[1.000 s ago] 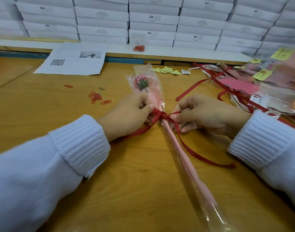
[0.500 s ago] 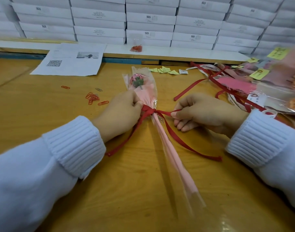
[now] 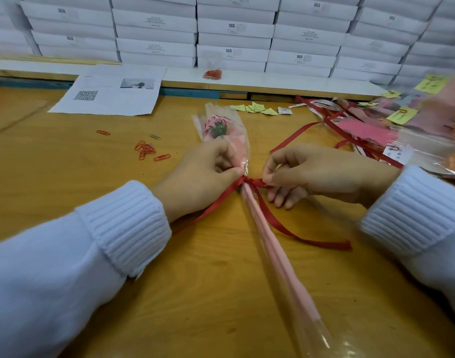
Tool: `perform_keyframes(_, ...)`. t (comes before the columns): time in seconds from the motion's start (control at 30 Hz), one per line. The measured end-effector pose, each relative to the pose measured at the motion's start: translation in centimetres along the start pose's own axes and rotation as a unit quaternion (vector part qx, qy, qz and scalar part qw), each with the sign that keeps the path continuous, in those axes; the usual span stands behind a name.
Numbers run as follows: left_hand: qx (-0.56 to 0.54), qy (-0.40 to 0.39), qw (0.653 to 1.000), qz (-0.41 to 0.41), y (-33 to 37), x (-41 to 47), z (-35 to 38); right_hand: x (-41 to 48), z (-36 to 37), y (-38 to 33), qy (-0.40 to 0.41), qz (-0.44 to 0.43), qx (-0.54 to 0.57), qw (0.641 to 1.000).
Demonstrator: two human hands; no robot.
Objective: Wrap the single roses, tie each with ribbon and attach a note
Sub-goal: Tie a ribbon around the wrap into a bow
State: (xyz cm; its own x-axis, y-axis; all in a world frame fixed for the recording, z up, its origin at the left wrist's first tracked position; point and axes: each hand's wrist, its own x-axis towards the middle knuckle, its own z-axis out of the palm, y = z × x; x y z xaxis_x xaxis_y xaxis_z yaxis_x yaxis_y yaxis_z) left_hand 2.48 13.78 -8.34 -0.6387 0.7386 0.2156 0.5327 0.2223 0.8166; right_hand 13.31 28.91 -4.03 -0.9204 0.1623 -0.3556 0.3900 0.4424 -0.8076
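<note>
The rose [image 3: 218,128] lies mid-frame on the desk [image 3: 66,171]. Left hand [image 3: 203,174] pinches it at the knot [image 3: 245,180]; right hand [image 3: 314,171] pinches the ribbon [image 3: 272,220] just beside (fingers curled). Best to pull both ends evenly, snug without crushing the wrap [image 3: 240,148].

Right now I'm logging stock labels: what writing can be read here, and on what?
"SGS": on several white boxes.
Small print on other box labels: too blurred to read.
Printed sheet: a QR code and a photo, no words legible.
Handwriting on the yellow notes: too blurred to read.
</note>
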Motion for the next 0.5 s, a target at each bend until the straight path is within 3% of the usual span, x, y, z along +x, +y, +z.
perform_keyframes(0.2,-0.009,-0.053,0.998,0.039,0.6,-0.5,0.2,0.2,1.0,0.6,0.052,-0.085,-0.064,0.993)
perform_keyframes(0.33,-0.056,-0.044,0.997,0.023,0.7,-0.6,0.3,0.7,2.0,0.7,0.096,-0.128,-0.086,0.983)
perform_keyframes(0.5,-0.088,-0.026,0.996,-0.013,0.7,-0.4,-0.1,1.0,2.4,0.9,0.111,-0.124,-0.084,0.982)
